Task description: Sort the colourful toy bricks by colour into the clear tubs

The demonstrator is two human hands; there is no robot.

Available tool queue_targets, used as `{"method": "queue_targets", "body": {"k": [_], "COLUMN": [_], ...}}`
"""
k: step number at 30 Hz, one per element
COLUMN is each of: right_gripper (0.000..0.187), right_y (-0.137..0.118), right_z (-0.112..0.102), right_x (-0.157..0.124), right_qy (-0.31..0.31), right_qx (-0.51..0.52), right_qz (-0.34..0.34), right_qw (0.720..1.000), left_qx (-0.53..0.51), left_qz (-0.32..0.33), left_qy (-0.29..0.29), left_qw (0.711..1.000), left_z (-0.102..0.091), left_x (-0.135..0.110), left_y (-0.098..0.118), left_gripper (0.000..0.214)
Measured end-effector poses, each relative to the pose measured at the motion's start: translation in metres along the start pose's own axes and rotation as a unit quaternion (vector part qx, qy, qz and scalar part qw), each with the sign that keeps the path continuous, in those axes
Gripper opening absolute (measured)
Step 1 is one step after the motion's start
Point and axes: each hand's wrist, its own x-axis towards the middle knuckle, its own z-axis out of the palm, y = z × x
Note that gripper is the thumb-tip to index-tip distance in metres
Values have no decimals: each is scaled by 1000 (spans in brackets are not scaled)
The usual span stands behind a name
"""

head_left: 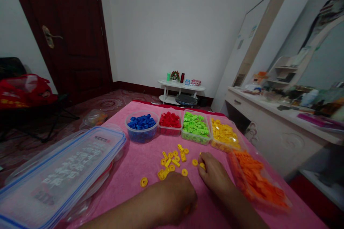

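Several small yellow toy building pieces (168,162), some of them round wheel-like rings, lie loose on the pink cloth (129,164). My left hand (178,191) is closed at the near side of this pile. Its fingers curl under, and whatever they hold is mostly hidden. Just right of the pile, my right hand (212,168) pinches a yellow round piece (202,165) between thumb and fingers, low over the cloth. One yellow ring (144,182) lies apart, left of my left hand.
Behind the pile stand tubs of blue bricks (142,122), red bricks (170,119), green bricks (196,123) and yellow bricks (225,132). A box of orange bricks (258,177) is at the right. Stacked clear lids (80,164) cover the left side.
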Motion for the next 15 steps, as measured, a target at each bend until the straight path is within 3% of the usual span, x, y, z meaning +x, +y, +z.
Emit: {"method": "queue_targets", "body": {"k": [3,6,8,11,13,15], "right_gripper": [11,6,14,23,23,23], "right_y": [-3,-10,-18,-33,-44,-54], "right_z": [-3,-6,-8,-8,-7,-4], "right_x": [2,4,4,1,-2,-5], "right_qy": [13,10,-14,-62,-99,-127], "right_qx": [90,292,464,685,764,798], "right_qz": [8,60,110,199,250,266], "right_qw": [996,955,879,699,587,526], "left_qx": [38,-49,-114,-182,-207,-214], "left_qz": [15,-13,-47,-49,-31,-15], "left_qy": [-13,82,199,349,385,378], "left_qw": [999,995,972,918,899,901], "left_z": [-2,-14,-26,-41,-45,-44], "left_x": [-4,-9,-11,-13,-13,-13], "left_y": [-7,-19,-25,-26,-23,-20], "left_gripper": [20,24,27,29,30,32]}}
